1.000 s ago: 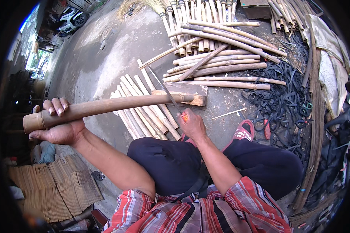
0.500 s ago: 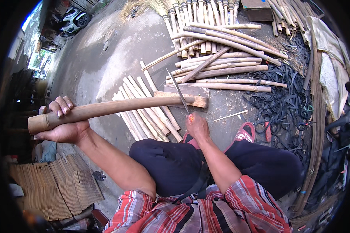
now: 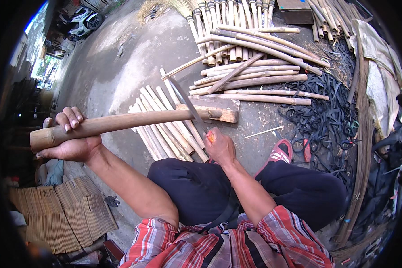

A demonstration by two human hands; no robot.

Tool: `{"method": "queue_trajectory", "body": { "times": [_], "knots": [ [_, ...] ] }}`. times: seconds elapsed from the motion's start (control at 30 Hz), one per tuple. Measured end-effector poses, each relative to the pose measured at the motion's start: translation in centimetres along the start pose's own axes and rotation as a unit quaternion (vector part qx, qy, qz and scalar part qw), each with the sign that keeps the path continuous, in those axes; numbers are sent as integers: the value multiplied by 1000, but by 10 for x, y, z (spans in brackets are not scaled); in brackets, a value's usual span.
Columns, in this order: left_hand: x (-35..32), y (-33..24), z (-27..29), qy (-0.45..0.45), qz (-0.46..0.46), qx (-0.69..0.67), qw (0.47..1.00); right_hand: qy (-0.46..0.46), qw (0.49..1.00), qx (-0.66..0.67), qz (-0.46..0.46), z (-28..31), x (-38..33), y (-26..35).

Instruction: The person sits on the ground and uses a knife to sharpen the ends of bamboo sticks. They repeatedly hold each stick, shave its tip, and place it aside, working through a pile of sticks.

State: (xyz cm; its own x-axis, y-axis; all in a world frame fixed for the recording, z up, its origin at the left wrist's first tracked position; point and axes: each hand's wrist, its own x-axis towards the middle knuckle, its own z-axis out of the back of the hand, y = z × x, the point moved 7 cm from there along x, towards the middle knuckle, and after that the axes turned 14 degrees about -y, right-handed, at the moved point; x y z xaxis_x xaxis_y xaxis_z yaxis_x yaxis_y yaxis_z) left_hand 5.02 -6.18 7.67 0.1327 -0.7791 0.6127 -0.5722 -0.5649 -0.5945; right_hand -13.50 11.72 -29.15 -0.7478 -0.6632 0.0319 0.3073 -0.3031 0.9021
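Your left hand (image 3: 73, 145) wraps the bamboo pole (image 3: 125, 124) near its thick end, fingers (image 3: 71, 119) curled over; your right hand (image 3: 219, 147) grips the knife (image 3: 187, 103) tightly.

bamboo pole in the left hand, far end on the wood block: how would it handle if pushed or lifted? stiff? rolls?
The bamboo pole looks stiff: it spans from the left hand to the wooden block without visible sag. Round in section, so it would probably roll if released on the concrete. Likely light for its length, since one hand holds it up near the end.
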Motion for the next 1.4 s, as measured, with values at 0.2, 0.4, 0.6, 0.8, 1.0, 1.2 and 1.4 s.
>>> {"method": "queue_trajectory", "body": {
  "times": [0.2,0.4,0.6,0.8,1.0,1.2,1.4],
  "knots": [
    [-1,1,0,14,34,-38,999,18,985,-73,-156,3,-3,-37],
    [2,4,1,8,18,-13,1000,38,997,-22,-63,-16,-11,-49],
    [-2,-7,8,-155,-75,151,973,-26,982,-71,-172,-7,-14,-72],
    [-10,-13,11,-260,-113,257,924,-23,997,70,-12,-22,-15,-18],
    [-10,-10,2,-240,-117,240,933,-46,985,-34,-160,-6,-13,-61],
    [-13,-8,-8,-151,-74,227,959,-16,991,-13,-133,-7,-17,-58],
    [-11,-12,5,-183,-53,158,969,7,998,2,-67,-8,-9,-36]
  ]
}}
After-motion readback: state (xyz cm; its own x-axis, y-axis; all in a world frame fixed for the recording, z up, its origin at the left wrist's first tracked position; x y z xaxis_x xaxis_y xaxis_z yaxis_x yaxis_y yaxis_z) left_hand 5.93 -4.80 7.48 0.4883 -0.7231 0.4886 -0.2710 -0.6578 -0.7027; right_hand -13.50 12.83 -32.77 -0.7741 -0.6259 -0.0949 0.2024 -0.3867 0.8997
